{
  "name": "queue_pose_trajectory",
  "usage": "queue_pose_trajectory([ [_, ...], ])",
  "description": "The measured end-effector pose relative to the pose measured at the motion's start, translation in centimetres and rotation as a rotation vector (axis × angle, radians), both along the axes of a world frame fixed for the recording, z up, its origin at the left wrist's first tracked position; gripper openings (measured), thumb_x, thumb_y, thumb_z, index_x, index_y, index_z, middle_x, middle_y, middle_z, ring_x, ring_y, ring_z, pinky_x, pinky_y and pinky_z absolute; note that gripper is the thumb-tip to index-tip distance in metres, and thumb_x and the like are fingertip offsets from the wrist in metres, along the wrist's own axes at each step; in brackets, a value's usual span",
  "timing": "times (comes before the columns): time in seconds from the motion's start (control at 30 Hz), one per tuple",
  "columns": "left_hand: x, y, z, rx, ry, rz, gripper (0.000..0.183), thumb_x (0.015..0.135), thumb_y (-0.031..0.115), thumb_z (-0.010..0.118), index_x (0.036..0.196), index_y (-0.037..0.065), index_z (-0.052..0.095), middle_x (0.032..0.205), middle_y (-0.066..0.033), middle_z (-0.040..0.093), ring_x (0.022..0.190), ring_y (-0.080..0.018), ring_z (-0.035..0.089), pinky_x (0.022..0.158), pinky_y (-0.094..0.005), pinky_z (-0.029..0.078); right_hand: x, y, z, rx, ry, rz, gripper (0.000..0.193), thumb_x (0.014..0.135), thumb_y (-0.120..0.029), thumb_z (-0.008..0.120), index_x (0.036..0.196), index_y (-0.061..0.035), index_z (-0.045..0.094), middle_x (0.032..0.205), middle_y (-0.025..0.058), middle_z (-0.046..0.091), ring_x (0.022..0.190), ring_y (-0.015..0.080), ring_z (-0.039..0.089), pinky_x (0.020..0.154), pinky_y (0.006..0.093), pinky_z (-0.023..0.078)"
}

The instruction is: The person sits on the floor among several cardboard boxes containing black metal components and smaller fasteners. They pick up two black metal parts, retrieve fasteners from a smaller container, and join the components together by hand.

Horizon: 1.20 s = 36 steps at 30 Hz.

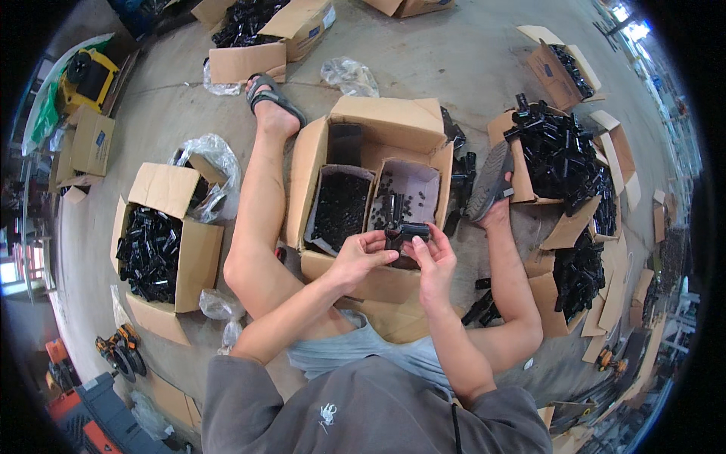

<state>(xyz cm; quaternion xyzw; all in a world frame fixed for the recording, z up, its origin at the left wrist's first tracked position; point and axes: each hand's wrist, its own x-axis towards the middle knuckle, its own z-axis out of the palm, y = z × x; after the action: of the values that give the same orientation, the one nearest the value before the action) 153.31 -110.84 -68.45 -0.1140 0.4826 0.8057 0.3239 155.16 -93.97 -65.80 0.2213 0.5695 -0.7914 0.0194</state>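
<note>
Between my two hands is a black plastic part with a rounded, tube-like end [414,229]; its exact kind cannot be made out. My left hand [361,257] grips its left side with thumb and fingers. From the right, my right hand [436,266] pinches the rounded end, thumb on top. Both hands hover over the near edge of an open cardboard box [386,113] between my legs. Inside it, one small carton holds a heap of tiny black pieces [340,208]. The small carton beside it [422,175] has scattered tiny pieces and another black part [393,206].
A cardboard box [198,261] full of black parts stands at left. More black parts [552,155] overflow boxes at right, with others loose beside my right foot. Clear plastic bags [349,76] lie about the floor. Orange-and-black power tools [121,349] rest at lower left.
</note>
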Motion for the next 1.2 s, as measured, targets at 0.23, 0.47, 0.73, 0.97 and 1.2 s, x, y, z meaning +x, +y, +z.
queue_pose_trajectory([
  [0.23, -1.6, -2.6, 0.2, -0.025, 0.027, 0.027, 0.049, 0.083, 0.002, 0.08, 0.126, -0.005, 0.06, 0.117, -0.0102, 0.069, 0.104, -0.0134, 0.066, 0.095, -0.0274, 0.053, -1.2, -2.0, 0.1, -0.024, 0.037, 0.07, 0.053, 0.097, -0.006, 0.065, 0.145, 0.0012, 0.044, 0.114, 0.0137, 0.068, 0.1, 0.0184, 0.068, 0.093, 0.0326, 0.055],
  [0.47, -3.3, -7.0, -1.7, 0.11, 0.067, 0.305, 0.033, 0.089, -0.001, 0.071, 0.121, 0.004, 0.065, 0.115, -0.0067, 0.071, 0.106, -0.014, 0.067, 0.093, -0.027, 0.054, -3.3, -1.3, -1.7, 0.108, 0.07, 0.113, 0.05, 0.097, -0.007, 0.063, 0.144, 0.0009, 0.046, 0.118, 0.0154, 0.066, 0.105, 0.0186, 0.066, 0.094, 0.032, 0.054],
  [0.73, -5.1, -12.8, -0.1, 0.538, 0.107, 0.685, 0.039, 0.096, 0.004, 0.064, 0.133, 0.003, 0.055, 0.132, -0.0092, 0.061, 0.127, -0.0241, 0.058, 0.111, -0.0411, 0.05, -6.8, -3.1, -1.2, 0.694, 0.171, 0.577, 0.022, 0.094, -0.009, 0.065, 0.115, -0.0023, 0.068, 0.104, 0.0091, 0.072, 0.097, 0.023, 0.067, 0.085, 0.0364, 0.054],
  [0.97, -4.4, -10.8, -1.6, 0.537, 0.189, 0.725, 0.047, 0.093, 0.004, 0.068, 0.137, 0.005, 0.051, 0.138, -0.0091, 0.057, 0.132, -0.0239, 0.054, 0.113, -0.0401, 0.048, -7.4, -9.2, -5.8, 1.738, 0.596, 1.057, 0.014, 0.081, -0.015, 0.062, 0.083, -0.0112, 0.075, 0.09, 0.0086, 0.068, 0.104, 0.0268, 0.058, 0.097, 0.0486, 0.037],
  [1.2, -4.3, -8.6, -2.5, 0.569, 0.088, 0.62, 0.042, 0.093, 0.006, 0.068, 0.134, 0.005, 0.056, 0.135, -0.0096, 0.061, 0.131, -0.0248, 0.055, 0.114, -0.05, 0.045, -6.4, -10.0, -7.7, 1.743, 0.539, 1.014, 0.012, 0.086, -0.015, 0.061, 0.09, -0.0103, 0.071, 0.088, 0.0111, 0.07, 0.102, 0.0308, 0.062, 0.108, 0.0566, 0.032],
])
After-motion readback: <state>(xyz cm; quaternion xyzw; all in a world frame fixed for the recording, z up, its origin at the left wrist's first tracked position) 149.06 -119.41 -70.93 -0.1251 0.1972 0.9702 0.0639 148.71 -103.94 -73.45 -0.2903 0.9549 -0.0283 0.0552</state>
